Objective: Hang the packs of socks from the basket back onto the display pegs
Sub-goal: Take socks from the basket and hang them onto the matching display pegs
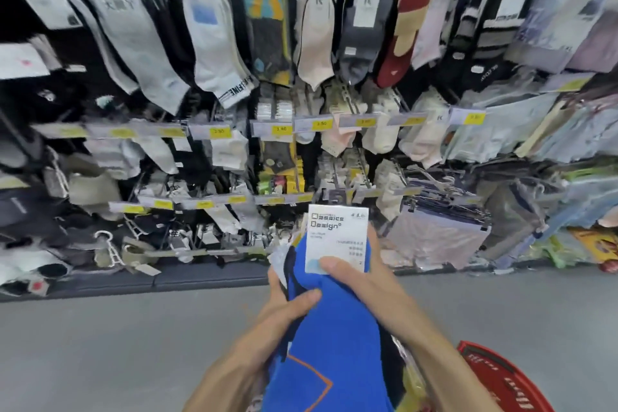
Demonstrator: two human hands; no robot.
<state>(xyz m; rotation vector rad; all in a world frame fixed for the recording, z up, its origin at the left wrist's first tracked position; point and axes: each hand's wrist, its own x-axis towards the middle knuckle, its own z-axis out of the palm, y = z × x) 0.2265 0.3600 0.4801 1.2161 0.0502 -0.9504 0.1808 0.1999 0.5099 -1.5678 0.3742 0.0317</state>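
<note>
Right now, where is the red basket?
In the head view the red basket peeks in at the bottom right corner, just beside the forearm of the right hand, which holds the blue sock pack.

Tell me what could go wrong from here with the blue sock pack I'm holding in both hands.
1. The right hand pinches the blue sock pack by its white card; pulling there may bend or tear it.
2. The pegs ahead are crowded with overlapping packs, so pushing in could knock neighbours off.
3. The price tags are blurred and no matching blue pack shows, so it may land on the wrong peg.
</note>
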